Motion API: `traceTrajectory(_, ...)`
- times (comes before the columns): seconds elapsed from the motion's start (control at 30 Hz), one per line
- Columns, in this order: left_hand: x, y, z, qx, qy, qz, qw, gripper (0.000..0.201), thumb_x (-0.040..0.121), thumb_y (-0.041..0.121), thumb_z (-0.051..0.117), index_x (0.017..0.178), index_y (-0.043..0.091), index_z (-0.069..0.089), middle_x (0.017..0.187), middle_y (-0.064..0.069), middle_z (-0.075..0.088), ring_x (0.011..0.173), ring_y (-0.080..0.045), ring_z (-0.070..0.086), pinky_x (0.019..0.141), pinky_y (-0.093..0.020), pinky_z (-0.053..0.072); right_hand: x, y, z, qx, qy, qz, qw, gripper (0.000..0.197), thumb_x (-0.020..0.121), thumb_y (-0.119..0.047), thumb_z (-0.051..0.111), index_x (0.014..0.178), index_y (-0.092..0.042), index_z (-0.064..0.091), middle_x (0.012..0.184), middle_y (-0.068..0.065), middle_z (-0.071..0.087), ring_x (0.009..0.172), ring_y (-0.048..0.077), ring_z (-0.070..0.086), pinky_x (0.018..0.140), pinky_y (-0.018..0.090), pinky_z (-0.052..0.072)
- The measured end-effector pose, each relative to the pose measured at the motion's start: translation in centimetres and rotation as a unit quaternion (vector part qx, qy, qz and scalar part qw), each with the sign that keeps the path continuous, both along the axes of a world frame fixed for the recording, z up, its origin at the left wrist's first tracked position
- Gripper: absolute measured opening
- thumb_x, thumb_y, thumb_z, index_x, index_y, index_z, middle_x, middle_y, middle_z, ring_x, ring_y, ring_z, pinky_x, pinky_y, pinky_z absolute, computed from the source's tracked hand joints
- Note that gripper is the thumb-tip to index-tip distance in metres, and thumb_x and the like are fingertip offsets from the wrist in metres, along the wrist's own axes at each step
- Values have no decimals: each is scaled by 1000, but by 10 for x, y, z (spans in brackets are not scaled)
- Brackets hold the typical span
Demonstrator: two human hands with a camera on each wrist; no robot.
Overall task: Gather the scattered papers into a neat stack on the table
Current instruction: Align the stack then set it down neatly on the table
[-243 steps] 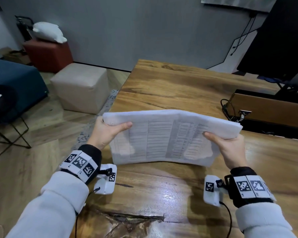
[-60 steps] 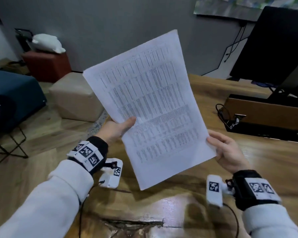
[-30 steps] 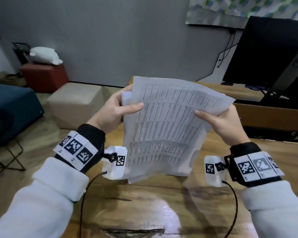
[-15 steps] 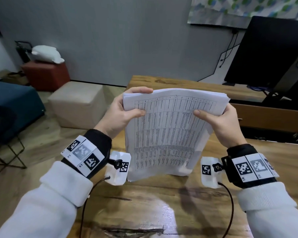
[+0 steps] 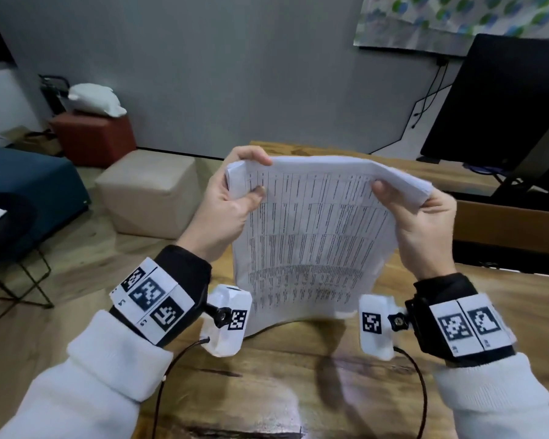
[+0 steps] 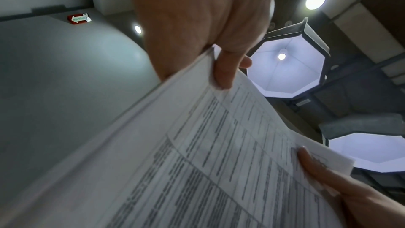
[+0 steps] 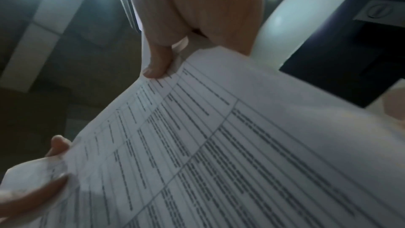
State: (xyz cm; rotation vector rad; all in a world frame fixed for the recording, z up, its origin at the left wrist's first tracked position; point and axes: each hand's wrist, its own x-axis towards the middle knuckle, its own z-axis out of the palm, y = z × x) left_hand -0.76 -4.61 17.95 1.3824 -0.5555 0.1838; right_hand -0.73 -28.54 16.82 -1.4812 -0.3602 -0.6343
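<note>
Above table (image 5: 298, 375), held papers (image 5: 311, 248) upright — left hand (image 5: 232, 210) and right hand (image 5: 422, 223) each pinching a top corner, bottom edge touching wood. Squaring step, probably; next — lay flat without fanning.

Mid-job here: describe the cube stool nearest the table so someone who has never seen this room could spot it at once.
Start at the wooden table and look left past its far corner to the floor by the grey wall. The beige cube stool sits there. Behind it stands a red-brown cube stool with a white cushion on top; the beige one is paler and bare-topped.
</note>
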Motion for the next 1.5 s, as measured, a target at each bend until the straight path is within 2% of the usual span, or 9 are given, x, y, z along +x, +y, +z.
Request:
traceTrajectory(0.13,0,2,-8,22,16,-9,1000,32,86,-5,48,89,27,52,89,18,59,85,-1,60,72,-22,55,-3,-1,-16,21,60,19,998,19,71,-13,70,89,-9,69,74,-14,75,74,1,69,67,16,54)
traceTrajectory(0.33,0,-1,-7,21,1,21,1000,34,88,-6,50,94,27,54,100,2,56,87,-5,60,72,-21,54,1,-8,-12,-14,96,97,991,18,62,-12,72,79,-19,74,80,-8,77,80,8,72,70,22,57)
traceTrajectory(0.5,2,3,-22,29,63,31,997,44,86,3,59,119,32,52,113,-4,62,97,-12,64,91,-32,55,5,-7,-39,-1,125,111,986,23,65,-8,70,84,-20,74,85,-10,77,85,7,71,71,21,56)
traceTrajectory(0.6,4,6,-50,91,159,71,980,42,72,27,76,110,16,60,104,4,69,96,-5,68,98,-39,51,5,-5,-58,-23,147,112,982,29,66,-4,71,93,-15,67,89,-13,76,90,5,70,73,19,55)
traceTrajectory(0.8,1,4,-105,96,225,44,969,29,79,2,66,90,29,63,75,27,72,79,12,67,71,-9,51,3,-5,-108,-30,222,91,970,38,57,-11,80,92,-17,68,89,-13,76,90,5,70,77,24,58)
traceTrajectory(0.93,-1,6,-133,153,239,46,958,31,78,10,69,94,36,62,83,27,71,87,13,65,84,-13,49,-3,1,-142,-35,267,65,961,35,68,8,74,91,-18,69,84,-16,76,85,1,70,75,20,58)
traceTrajectory(1.17,3,8,-139,153,239,81,956,21,73,17,75,84,34,70,85,20,73,91,6,67,91,-24,50,1,1,-138,-43,265,39,963,25,70,-1,77,95,-3,70,95,1,74,90,11,71,80,24,57)
traceTrajectory(1.33,1,5,-142,169,239,93,952,21,74,22,74,92,30,68,90,17,73,91,4,66,95,-28,49,-6,7,-147,-27,291,38,956,22,72,5,73,86,-13,70,77,-13,76,81,1,71,72,18,56)
traceTrajectory(1.5,23,11,-121,168,256,68,950,88,51,60,81,121,14,57,117,-2,69,109,-16,65,98,-41,50,-1,1,-112,-51,260,57,963,21,73,3,72,91,-8,70,78,-11,76,82,4,72,69,16,55)
